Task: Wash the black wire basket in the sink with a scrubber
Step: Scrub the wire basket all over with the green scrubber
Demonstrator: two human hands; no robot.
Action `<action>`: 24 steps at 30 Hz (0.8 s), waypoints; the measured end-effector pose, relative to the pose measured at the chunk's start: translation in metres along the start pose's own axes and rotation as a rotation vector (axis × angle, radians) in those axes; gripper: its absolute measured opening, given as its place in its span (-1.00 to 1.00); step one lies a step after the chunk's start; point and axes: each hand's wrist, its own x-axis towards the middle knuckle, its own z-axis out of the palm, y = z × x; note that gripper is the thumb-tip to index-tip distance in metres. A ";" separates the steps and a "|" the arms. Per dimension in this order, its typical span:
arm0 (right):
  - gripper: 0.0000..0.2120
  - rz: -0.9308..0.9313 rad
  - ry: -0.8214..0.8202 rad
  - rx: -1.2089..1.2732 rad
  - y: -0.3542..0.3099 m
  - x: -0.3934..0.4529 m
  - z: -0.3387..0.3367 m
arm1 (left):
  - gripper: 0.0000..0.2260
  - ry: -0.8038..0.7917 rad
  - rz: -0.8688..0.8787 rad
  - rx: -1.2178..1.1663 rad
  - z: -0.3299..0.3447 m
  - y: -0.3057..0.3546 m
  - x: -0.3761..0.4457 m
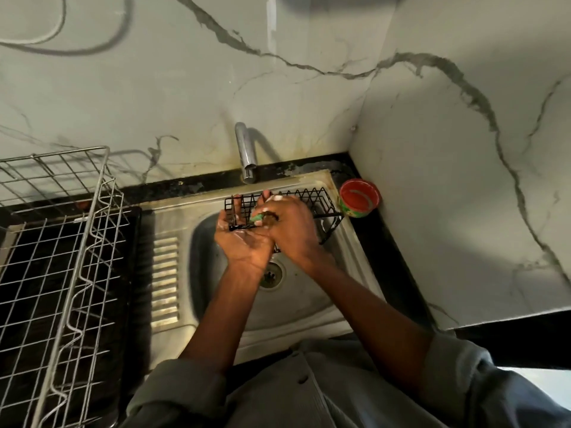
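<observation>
The black wire basket is held over the steel sink, just below the tap, tilted with its long side running left to right. My left hand supports its left end from underneath, palm up and fingers reaching through the wires. My right hand is closed around a green scrubber and presses it against the basket's left part. Soap foam clings to my fingers. Both hands hide the middle of the basket.
A chrome tap points down over the sink's back rim. A red and green tub stands at the sink's back right corner. A large metal wire dish rack fills the black counter on the left. Marble walls close in behind and to the right.
</observation>
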 end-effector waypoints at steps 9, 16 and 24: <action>-0.76 0.502 0.329 -0.259 0.085 0.001 -0.038 | -0.66 -0.047 0.002 -0.079 -0.013 0.017 0.010; -0.67 0.096 0.078 -0.065 0.021 -0.004 -0.012 | -0.72 -0.088 0.004 -0.056 -0.013 0.010 0.014; -0.72 0.094 0.009 -0.030 0.034 0.017 -0.016 | -0.67 -0.103 0.002 0.059 -0.010 0.009 0.001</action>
